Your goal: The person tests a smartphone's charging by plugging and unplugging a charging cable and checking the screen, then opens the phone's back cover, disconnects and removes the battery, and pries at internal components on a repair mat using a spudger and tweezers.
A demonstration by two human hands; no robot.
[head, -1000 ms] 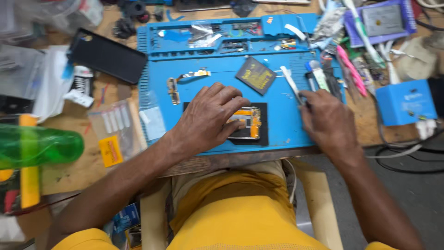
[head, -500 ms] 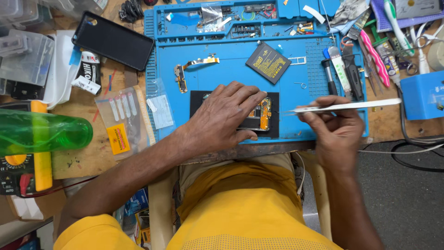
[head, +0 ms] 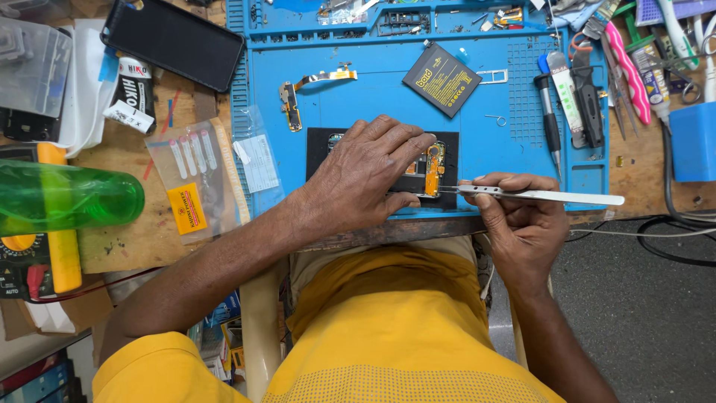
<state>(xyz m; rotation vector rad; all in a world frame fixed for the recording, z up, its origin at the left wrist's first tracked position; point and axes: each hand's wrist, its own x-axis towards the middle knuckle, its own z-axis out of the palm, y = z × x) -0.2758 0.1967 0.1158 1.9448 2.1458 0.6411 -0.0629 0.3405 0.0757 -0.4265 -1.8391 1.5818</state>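
Head view, the only 1: on the near edge of the blue work mat (head: pixel 477 112) lies an opened phone (head: pixel 418 175), dark, with an orange flex strip showing at its right side. Left hand (head: pixel 365 175) lies flat across the phone, fingers spread and pressing down on its body; it grips nothing, it only pins the phone to the mat. Right hand (head: pixel 522 224) sits just right of the phone and pinches a pair of metal tweezers (head: pixel 537 195) between thumb and fingers, the tool lying nearly level with its tip at the orange strip on the phone's right edge and its tail pointing right. Whether the tips are closed on a part is too small to tell.

To do this well, I judge that the left hand should hold steady pressure so the phone cannot slide, while staying off the orange strip. Bracing the right hand's heel on the mat's near edge would steady the tip. Light force suits such thin parts; a slip could tear the strip.

Farther on the mat lie a black battery (head: pixel 442 78) and a loose gold flex part (head: pixel 313 86). Left of the mat, well apart, a green bottle (head: pixel 71 198) lies on its side.
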